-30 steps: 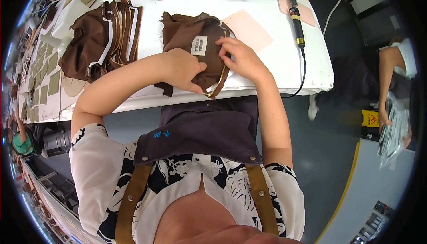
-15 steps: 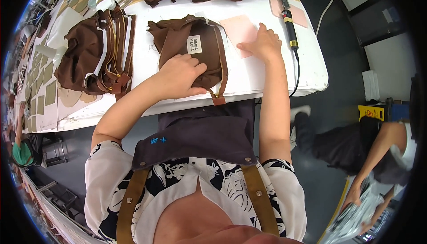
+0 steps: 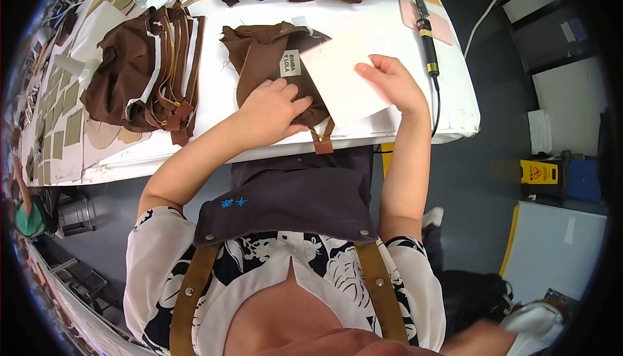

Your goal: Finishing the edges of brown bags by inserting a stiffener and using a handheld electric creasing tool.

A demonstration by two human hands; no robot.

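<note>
table [image 3: 457,99], white and broad, gives firm backing for the work. at its left a stack of brown pouches [image 3: 120,90] stands apart, leaving decent elbow room. the single brown pouch [image 3: 263,64] lies in front of the person, close to the table's near edge; being soft cloth, it likely wants steadying throughout. the pale card [image 3: 344,86] is held over the pouch's right side, and whether it touches the cloth cannot be told; best to carry it flat, corners clear of the gold-toned zip [image 3: 320,137], which could snag something thin. the left hand [image 3: 276,109] rests on the pouch, fingers curled, though whether it pinches cloth is hidden; light, spread pressure would serve better than a tug. the right hand [image 3: 397,86] is clamped on the card's right edge, thumb on top, a grip best made gentle so nothing bows. the white label [image 3: 290,64] deserves unscraped passage. the little brown tab [image 3: 322,146] reaches the near edge, easily caught.
</note>
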